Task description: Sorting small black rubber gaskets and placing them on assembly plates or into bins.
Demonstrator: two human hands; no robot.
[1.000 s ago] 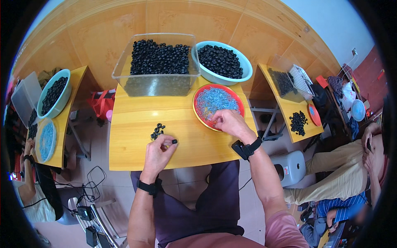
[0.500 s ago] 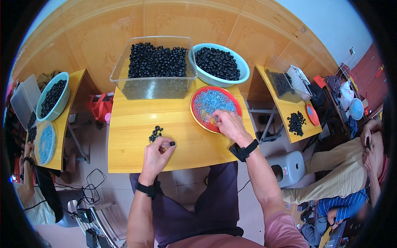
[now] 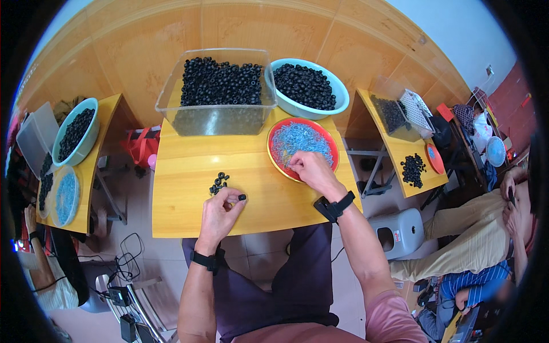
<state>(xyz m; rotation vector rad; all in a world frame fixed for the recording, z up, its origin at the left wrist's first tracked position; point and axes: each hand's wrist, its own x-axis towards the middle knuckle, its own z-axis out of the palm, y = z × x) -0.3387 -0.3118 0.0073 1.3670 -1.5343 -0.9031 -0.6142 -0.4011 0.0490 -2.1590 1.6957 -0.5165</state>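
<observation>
– Holding what in the left hand [image 3: 216,215], and where?
– Pinching 1 small black piece [image 3: 242,197] between thumb and finger, over the tabletop [image 3: 189,154], near a little heap of black rings [image 3: 219,182]; probably held by the edge to leave most of it exposed.
– And with the right hand [image 3: 313,170]?
– Bent down into the red dish [image 3: 332,142] of blue bits [image 3: 303,139], fingers drawn together; can't tell whether gripping any.
– Why set the clear bin [image 3: 223,120] and pale blue basin [image 3: 343,96] behind?
– Probably to store bulk black pieces [image 3: 222,84] within reach, with room for both hands in front.
</observation>
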